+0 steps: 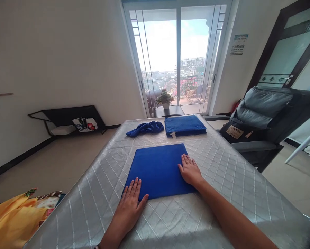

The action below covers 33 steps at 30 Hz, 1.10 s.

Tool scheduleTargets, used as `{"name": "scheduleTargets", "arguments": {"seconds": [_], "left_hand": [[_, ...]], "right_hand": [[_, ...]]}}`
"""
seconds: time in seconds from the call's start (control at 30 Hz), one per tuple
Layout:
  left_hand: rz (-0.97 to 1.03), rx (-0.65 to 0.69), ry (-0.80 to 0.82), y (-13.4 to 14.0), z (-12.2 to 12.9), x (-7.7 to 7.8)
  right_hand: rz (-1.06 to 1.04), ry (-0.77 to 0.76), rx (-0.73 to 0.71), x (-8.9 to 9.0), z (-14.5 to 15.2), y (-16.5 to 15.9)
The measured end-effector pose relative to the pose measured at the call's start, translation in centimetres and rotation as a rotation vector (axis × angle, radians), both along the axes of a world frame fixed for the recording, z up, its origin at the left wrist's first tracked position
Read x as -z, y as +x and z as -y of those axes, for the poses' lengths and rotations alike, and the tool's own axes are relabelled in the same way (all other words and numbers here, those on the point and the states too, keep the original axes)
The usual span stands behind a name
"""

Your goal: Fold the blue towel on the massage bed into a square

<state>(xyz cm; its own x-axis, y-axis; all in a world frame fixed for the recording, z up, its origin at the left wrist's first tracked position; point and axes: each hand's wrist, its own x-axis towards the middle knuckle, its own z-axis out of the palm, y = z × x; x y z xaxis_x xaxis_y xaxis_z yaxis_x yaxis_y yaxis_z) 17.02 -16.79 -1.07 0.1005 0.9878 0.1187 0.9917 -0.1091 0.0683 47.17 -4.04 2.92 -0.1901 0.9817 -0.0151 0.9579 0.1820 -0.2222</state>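
Observation:
A flat blue cloth panel (pixel 157 171), roughly rectangular, lies on the silver quilted table cover (pixel 217 214). My left hand (pixel 130 204) rests palm down at its near left corner, fingers stretched out and thumb apart. At the panel's right edge, my right hand (pixel 190 169) also lies flat with its fingers extended. Neither hand grips anything. Beyond the panel sits a thicker folded blue cloth piece (pixel 185 125) with a white tag on its near edge. To its left is a crumpled blue cloth (pixel 145 128).
A grey recliner (pixel 261 110) with a dark bag on it stands close to the table's right side. Yellow fabric (pixel 17 218) is heaped at the lower left. Past the table's far edge, a potted plant (pixel 165 98) stands before the sliding glass door (pixel 178 52).

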Motion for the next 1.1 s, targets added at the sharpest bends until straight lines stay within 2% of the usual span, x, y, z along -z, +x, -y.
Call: {"name": "scheduleTargets", "arguments": {"seconds": [0.07, 0.2, 0.27, 0.3, 0.4, 0.5, 0.53, 0.6, 0.7, 0.8, 0.9, 1.1], "left_hand": [[-0.008, -0.023, -0.01, -1.3, 0.4, 0.6], [-0.045, -0.194, -0.008, -4.7, 0.7, 2.4], [-0.071, -0.23, 0.007, -4.9, 0.0, 2.1], [-0.079, -0.21, 0.017, -4.3, -0.6, 1.5], [-0.071, 0.007, 0.02, 0.7, -3.5, -2.1], [-0.008, 0.377, -0.109, 8.0, -7.1, -5.6], [0.012, 0.441, -0.103, 10.2, -8.2, -6.1], [0.043, 0.502, -0.079, 13.6, -10.1, -6.3], [0.074, 0.465, -0.016, 15.6, -11.6, -4.8], [0.069, 0.404, 0.033, 14.7, -11.9, -3.1], [0.034, 0.311, 0.011, 12.4, -12.0, -2.6], [-0.028, 0.093, -0.058, 4.7, -12.9, -2.6]], "right_hand": [[-0.025, -0.003, 0.0, -0.1, 0.1, 0.0], [-0.074, -0.004, -0.006, -0.4, 0.4, 0.0], [-0.082, -0.02, 0.001, -0.5, 0.4, 0.0], [-0.083, -0.029, 0.004, -0.6, 0.3, -0.1], [-0.078, -0.042, 0.012, -0.5, 0.2, -0.1], [-0.065, -0.023, 0.017, -0.2, 0.1, -0.1], [-0.058, -0.015, 0.012, -0.1, 0.1, -0.1], [-0.039, -0.011, -0.008, 0.0, 0.1, 0.0], [-0.02, -0.017, -0.026, 0.1, 0.1, 0.1], [-0.019, -0.016, -0.008, 0.1, 0.1, 0.0], [-0.024, -0.025, 0.007, -0.1, 0.0, -0.1], [-0.026, -0.06, 0.013, -0.4, 0.0, -0.2]]}}
